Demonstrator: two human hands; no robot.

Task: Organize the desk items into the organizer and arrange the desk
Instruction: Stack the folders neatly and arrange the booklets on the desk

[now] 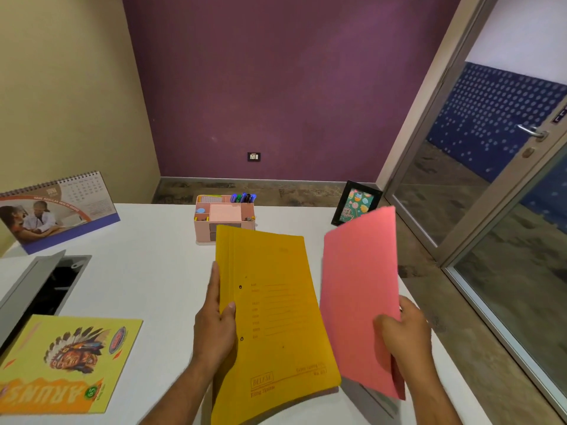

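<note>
1. My left hand (214,326) grips the yellow folders (270,317) by their left edge, above the tabletop (153,271).
2. My right hand (402,332) pinches the pink folder (359,286), tilted upright.
3. The pink organizer (225,217) stands beyond them.

1. Two hands: the left hand (214,326) at 6 o'clock, the right hand (405,329) at 4 o'clock.
2. Yellow folders (270,317): a stack at 6 o'clock; exact count unclear.
3. One pink folder (359,286) at 4 o'clock.
4. One pink organizer (225,217) at 12 o'clock.
5. One desk calendar (55,210) at 10 o'clock.
6. One picture frame (356,204) at 2 o'clock.
7. One yellow notebook (67,363) at 8 o'clock.
</note>
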